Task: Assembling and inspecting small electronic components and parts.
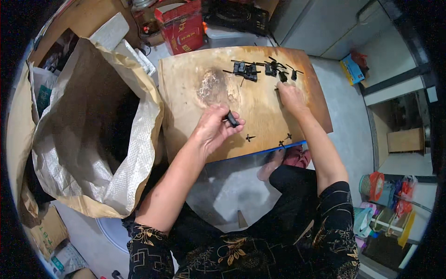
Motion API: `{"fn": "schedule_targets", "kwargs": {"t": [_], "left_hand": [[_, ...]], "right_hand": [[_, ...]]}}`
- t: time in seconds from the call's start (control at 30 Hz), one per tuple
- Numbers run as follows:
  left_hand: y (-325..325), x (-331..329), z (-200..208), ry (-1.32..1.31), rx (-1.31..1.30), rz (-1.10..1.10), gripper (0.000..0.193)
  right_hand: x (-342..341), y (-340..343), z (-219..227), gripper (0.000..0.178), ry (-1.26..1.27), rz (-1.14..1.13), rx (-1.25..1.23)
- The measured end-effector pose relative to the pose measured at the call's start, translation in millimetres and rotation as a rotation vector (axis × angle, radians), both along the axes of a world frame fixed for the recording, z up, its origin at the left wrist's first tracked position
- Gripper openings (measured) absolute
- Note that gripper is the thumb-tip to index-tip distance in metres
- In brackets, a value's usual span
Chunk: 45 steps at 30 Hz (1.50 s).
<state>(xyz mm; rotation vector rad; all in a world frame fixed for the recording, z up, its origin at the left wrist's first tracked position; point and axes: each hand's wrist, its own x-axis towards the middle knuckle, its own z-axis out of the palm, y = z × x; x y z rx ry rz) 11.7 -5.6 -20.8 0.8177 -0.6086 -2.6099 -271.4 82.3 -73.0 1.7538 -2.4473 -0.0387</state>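
My left hand (217,124) is closed around a short black block-like part (232,119), held above the wooden board (186,135). Farther right, the fingers of my right hand (291,98) are pinched together, and a dark sliver shows at their tips; its kind cannot be made out. Just beyond those fingertips lies a small black part (283,76). Several black plastic parts with thin rods (245,70) lie in a loose group at the far side of the board. Near its front edge rest a small black cross-shaped piece (250,138) and similar pieces (285,140).
A large open paper sack with a silvery woven lining (134,162) stands against the board's left side. Behind the board are a red box (181,30) and a black appliance (237,17). Grey cabinets (320,28) stand at the far right.
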Motion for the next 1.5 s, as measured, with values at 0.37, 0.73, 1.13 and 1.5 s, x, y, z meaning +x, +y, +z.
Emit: {"fn": "schedule_targets", "kwargs": {"t": [0.37, 0.73, 1.13, 1.5], "left_hand": [[9, -12, 7, -0.171, -0.512, -0.017, 0.042], [23, 0, 18, -0.089, -0.755, -0.213, 0.051], [24, -10, 7, -0.116, -1.09, -0.118, 0.038], [19, -12, -3, -0.154, -1.117, -0.131, 0.034]], "right_hand": [[125, 8, 64, 0.018, -1.303, -0.119, -0.474], [161, 33, 70, 0.014, -1.797, -0.193, -0.397], [158, 23, 62, 0.013, -1.873, -0.203, -0.37], [155, 27, 64, 0.025, -1.616, -0.022, -0.278]]}}
